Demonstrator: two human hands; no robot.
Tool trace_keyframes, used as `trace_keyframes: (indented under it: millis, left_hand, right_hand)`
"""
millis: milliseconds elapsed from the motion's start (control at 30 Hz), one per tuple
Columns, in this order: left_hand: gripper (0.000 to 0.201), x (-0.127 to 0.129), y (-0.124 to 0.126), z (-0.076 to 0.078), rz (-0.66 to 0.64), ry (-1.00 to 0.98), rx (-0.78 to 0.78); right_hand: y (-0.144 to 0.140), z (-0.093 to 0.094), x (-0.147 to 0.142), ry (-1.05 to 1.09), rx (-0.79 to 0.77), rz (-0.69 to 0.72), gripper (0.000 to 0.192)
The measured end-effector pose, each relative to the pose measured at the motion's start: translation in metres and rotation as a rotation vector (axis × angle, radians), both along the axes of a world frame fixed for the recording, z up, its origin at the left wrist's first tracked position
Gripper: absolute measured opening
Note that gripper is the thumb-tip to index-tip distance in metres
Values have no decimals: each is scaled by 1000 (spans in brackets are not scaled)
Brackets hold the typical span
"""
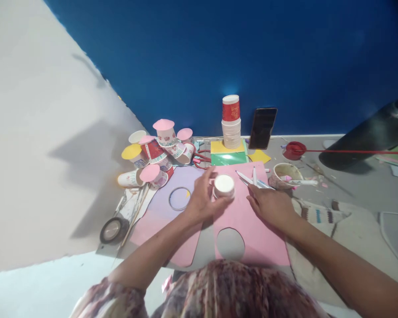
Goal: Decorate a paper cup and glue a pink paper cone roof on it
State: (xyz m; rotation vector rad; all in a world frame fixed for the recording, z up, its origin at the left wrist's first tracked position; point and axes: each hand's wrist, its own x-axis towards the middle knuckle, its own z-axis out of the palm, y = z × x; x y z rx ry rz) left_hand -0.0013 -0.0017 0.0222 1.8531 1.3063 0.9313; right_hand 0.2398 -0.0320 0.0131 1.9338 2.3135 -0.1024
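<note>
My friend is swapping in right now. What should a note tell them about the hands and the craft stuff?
Left hand: holds the upturned cup down on the pink paper.
Right hand: flat on the same paper, by the pens.
Done: one circle hole cut from the paper; a pile of capped cups sits far left.
Left: no circle drawn around the cup that I can see. Cup stack waits by the wall.

Stacked paper cups point(231, 128), phone point(263, 128) against blue wall, tape roll point(113, 230)
</note>
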Motion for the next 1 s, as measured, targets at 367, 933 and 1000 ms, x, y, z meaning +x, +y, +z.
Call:
trace_keyframes:
  millis: [367, 933, 1000]
  left_hand:
    - [82, -64, 56, -24, 374, 78, 152]
    - [72, -102, -24, -15, 176, 624, 12]
    - [76, -101, -26, -15, 173, 631, 4]
  right_hand:
    - [1, 1, -1, 5, -29, -21, 40]
    - [-4, 2, 3, 65, 6, 25, 31]
    - [-4, 1, 4, 74, 28, 18, 32]
